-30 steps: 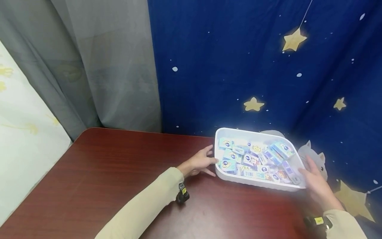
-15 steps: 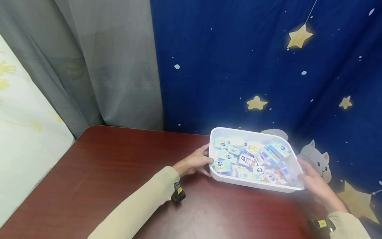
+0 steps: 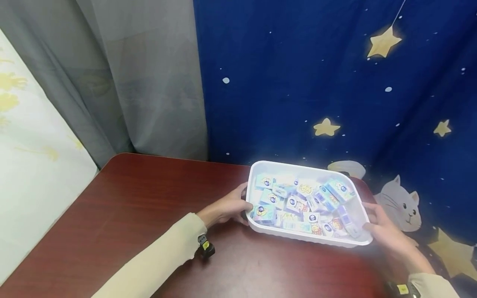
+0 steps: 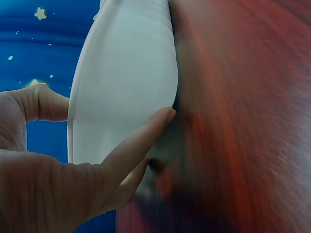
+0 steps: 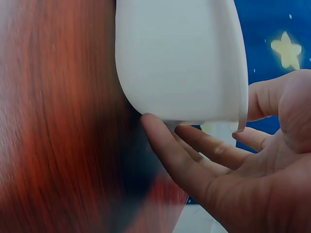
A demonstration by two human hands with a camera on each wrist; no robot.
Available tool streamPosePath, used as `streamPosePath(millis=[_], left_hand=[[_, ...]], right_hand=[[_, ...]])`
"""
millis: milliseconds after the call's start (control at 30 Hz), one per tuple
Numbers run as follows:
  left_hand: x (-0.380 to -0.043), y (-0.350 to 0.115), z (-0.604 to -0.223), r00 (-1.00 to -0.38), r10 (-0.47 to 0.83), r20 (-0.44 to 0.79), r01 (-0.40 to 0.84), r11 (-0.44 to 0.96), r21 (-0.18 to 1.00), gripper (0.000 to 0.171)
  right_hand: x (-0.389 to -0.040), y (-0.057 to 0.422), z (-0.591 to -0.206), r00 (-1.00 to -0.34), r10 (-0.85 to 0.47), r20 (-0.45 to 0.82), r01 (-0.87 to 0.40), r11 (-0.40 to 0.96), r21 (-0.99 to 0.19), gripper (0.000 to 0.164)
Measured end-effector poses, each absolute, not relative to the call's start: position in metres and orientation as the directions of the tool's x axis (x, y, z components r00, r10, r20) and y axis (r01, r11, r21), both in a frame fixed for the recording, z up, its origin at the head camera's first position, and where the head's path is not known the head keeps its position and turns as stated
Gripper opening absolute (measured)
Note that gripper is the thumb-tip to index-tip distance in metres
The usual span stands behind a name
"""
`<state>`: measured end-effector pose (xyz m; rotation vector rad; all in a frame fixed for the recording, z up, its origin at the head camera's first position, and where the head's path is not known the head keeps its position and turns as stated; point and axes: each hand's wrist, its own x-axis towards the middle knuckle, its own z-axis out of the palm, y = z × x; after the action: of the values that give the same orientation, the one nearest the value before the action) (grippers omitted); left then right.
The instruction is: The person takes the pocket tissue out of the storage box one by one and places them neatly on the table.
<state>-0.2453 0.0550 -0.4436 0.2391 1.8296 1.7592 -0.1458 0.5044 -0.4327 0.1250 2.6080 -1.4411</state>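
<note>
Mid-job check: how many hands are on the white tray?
2. In the head view, the left hand grips the left end of the white tray, and the right hand grips its right end. No other hand shows.

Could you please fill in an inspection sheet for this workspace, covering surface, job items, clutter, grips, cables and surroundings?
Surface: dark red wood-grain table; the part behind the bin is hidden.
Job's things: white bin holding many small printed packets, loosely jumbled; whether it touches the table is unclear.
Clutter: nothing seen.
Grips: left grip and right grip hold opposite ends of the bin.
Cables: nothing seen.
Surroundings: grey curtain beside a blue star-patterned curtain.
</note>
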Motion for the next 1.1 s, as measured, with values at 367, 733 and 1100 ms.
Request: streamPosePath(millis=[367, 733, 1100], left_hand=[[-0.208, 0.004, -0.444, -0.839, 0.459, -0.293, -0.280, 0.099, 0.955, 0.103], [-0.174, -0.042, -0.448, -0.841, 0.480, -0.250, -0.259, 0.050, 0.965, 0.105], [-0.151, -0.089, -0.450, -0.853, 0.472, -0.222, -0.232, 0.039, 0.972, 0.107]], right_hand=[[-0.134, 0.461, -0.432, -0.982, -0.035, -0.187, 0.121, 0.642, -0.757, 0.072], [-0.115, 0.425, -0.434, -0.984, -0.072, -0.163, 0.070, 0.686, -0.724, 0.075], [-0.103, 0.393, -0.431, -0.974, -0.135, -0.181, 0.048, 0.659, -0.750, 0.081]])
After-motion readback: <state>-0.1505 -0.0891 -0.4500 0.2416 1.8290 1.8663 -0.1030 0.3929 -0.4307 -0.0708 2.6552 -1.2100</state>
